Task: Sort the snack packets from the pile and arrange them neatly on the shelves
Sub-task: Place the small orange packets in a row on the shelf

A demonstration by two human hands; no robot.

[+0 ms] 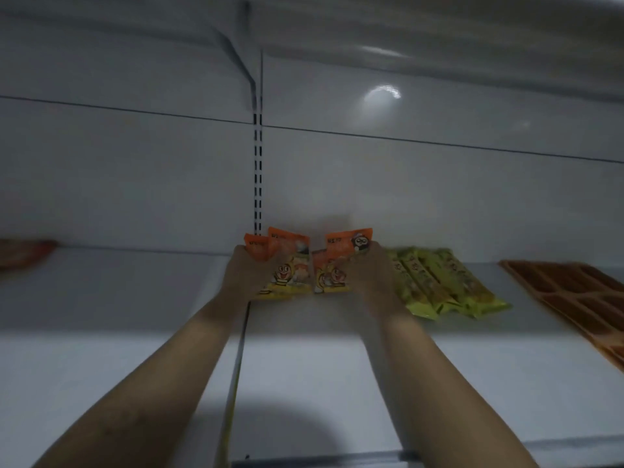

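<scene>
Around the action: a row of green-yellow packets [445,285] lies just right of the hands, with a brown gridded tray [574,298] towards the shelf's right edge and a reddish packet [23,253] at the far left edge. A slotted upright [257,170] rises behind. Both arms reach to the back of the white shelf [135,298]. The left hand [248,271] grips the left snack bunch [290,265] and the right hand [371,278] holds the right snack bunch [337,261]. The two bunches stand side by side, orange on top, yellow below, with cartoon faces, somewhat blurred.
</scene>
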